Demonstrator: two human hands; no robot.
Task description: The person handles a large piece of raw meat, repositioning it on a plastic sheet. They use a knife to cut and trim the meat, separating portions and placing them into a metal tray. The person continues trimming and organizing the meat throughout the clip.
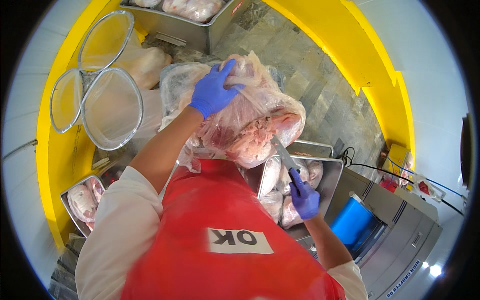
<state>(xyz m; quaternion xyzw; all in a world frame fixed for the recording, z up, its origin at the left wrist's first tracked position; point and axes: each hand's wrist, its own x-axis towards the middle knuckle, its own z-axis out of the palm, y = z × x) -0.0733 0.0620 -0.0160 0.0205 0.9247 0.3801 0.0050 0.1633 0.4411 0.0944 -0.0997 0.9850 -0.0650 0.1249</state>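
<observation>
Near: a red apron (200, 210). Right: the gloved right hand (305, 201), closed around a knife (286, 156), above a metal bin (332, 181). Centre: a meat piece (250, 135) partly in clear plastic, at the blade's tip; the left hand (214, 93), fingers spread, rests upon it. Far: a steel tub (192, 39).
</observation>
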